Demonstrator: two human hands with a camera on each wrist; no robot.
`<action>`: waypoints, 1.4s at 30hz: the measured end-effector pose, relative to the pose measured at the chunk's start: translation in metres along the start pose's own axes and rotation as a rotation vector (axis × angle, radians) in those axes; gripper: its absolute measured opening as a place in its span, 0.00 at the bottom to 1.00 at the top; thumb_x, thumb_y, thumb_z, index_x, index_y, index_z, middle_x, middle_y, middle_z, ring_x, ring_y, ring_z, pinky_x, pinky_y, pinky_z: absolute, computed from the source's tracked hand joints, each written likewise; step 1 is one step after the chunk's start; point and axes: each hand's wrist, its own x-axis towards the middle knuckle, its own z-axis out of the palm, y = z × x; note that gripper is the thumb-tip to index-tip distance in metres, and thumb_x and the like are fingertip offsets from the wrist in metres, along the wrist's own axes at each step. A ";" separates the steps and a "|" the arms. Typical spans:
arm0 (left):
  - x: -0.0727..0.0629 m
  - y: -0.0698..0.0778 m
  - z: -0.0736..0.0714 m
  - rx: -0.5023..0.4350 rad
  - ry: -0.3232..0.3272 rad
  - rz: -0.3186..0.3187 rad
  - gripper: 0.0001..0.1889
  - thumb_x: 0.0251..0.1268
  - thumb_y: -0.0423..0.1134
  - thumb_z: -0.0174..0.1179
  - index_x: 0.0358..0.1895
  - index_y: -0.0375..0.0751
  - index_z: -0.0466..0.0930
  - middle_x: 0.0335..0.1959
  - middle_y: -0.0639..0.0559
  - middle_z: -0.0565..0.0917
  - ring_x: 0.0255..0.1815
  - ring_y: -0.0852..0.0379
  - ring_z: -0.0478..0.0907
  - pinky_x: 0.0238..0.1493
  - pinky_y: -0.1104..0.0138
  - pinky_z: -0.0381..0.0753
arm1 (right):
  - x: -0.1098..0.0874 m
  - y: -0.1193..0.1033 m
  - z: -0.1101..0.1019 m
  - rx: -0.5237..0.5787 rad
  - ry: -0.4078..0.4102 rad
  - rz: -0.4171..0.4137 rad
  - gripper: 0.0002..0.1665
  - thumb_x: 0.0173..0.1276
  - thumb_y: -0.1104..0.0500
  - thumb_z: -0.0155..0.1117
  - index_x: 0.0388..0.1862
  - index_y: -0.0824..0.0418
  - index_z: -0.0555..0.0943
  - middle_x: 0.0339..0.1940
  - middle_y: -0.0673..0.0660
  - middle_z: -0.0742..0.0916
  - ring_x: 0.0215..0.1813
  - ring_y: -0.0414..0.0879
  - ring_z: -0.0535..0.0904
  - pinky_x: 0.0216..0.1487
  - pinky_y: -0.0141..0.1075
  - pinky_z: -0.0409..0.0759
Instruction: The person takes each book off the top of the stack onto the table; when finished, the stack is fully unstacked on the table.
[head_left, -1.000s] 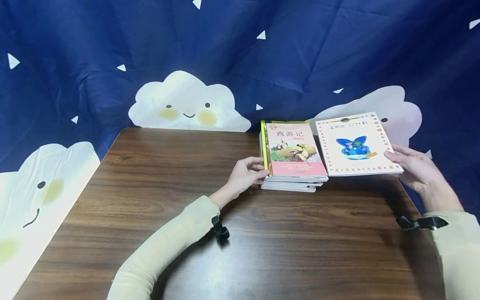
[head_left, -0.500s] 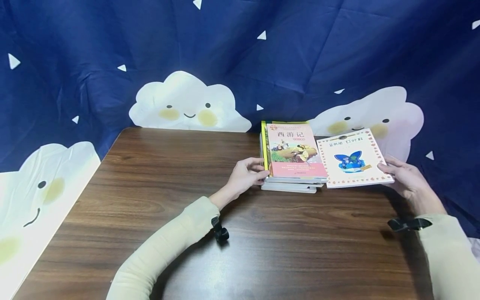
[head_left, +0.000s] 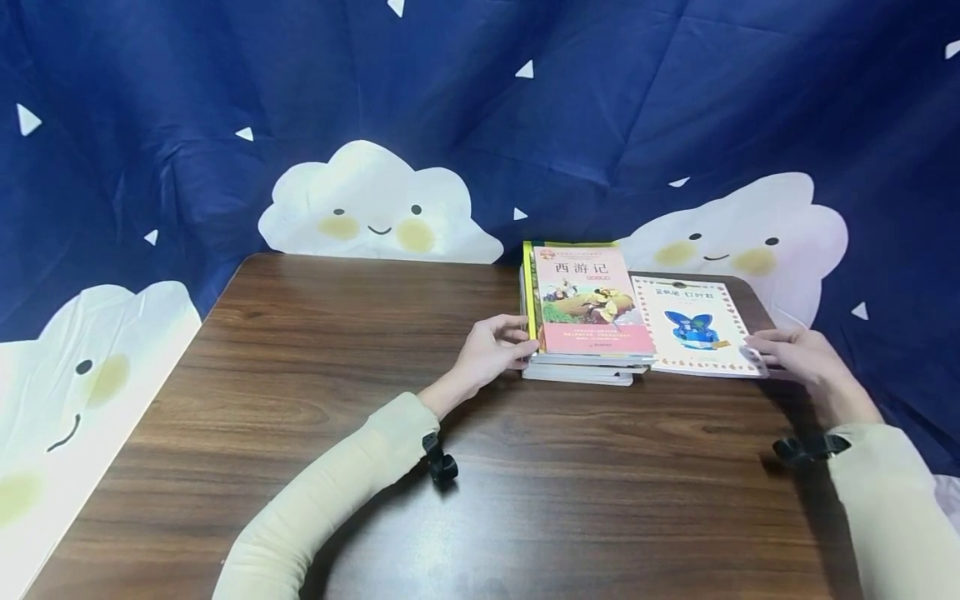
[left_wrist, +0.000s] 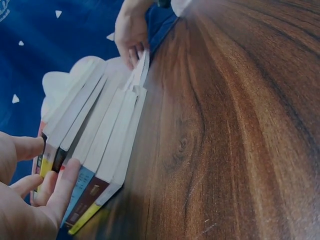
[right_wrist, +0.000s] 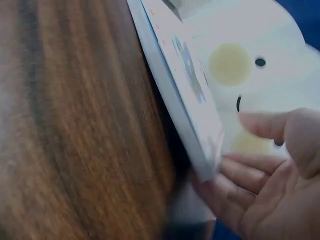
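A stack of books (head_left: 592, 312) stands at the back of the table, a pink-covered book on top. My left hand (head_left: 495, 346) rests against the stack's left side, its fingertips touching the spines (left_wrist: 82, 190). Right beside the stack lies a white book (head_left: 697, 325) with a blue butterfly picture and a leaf-patterned border. My right hand (head_left: 795, 354) is at that book's right edge. In the right wrist view, its fingers (right_wrist: 240, 175) touch the corner of the white book while the thumb stands off the cover.
The brown wooden table (head_left: 375, 350) runs from the stack toward the person. Behind it hangs a dark blue curtain (head_left: 450, 92) with white clouds and triangles. The table's right edge passes under the right hand.
The white book has come down and left from a raised tilt to lie flat beside the stack. The right hand moved with it and its thumb came off the cover. The left hand stayed put.
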 end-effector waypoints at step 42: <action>0.001 -0.003 0.002 -0.022 0.000 -0.002 0.23 0.71 0.33 0.69 0.68 0.38 0.80 0.42 0.46 0.88 0.36 0.64 0.86 0.45 0.58 0.95 | -0.015 -0.088 0.088 0.534 -0.245 0.058 0.10 0.80 0.63 0.62 0.54 0.54 0.74 0.31 0.46 0.92 0.32 0.36 0.88 0.31 0.32 0.91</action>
